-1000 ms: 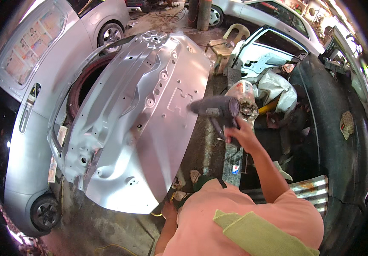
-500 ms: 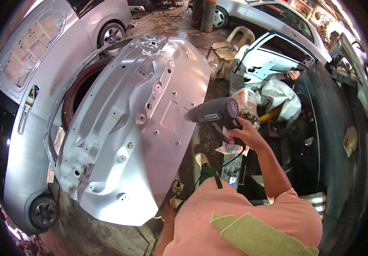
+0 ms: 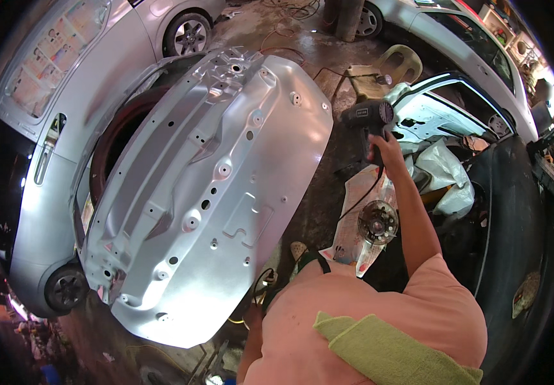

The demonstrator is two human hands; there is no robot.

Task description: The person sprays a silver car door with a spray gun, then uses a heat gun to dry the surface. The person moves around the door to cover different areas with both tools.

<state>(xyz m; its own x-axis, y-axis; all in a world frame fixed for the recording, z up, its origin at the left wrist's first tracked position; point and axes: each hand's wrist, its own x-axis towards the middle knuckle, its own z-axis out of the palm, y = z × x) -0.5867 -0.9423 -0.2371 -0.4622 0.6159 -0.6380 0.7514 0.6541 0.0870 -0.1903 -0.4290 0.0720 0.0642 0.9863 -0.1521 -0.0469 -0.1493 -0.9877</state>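
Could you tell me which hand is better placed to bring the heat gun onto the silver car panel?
The right hand: it grips the heat gun beside the panel. The left hand is hidden below the shoulder.

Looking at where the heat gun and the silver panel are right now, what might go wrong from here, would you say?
1. The heat gun in the right hand trails a black cord past the floor clutter; it may snag.
2. The silver panel stands tilted, and no hand visibly steadies it; it might slip.
3. The green cloth lies loose on the shoulder and could slide off.
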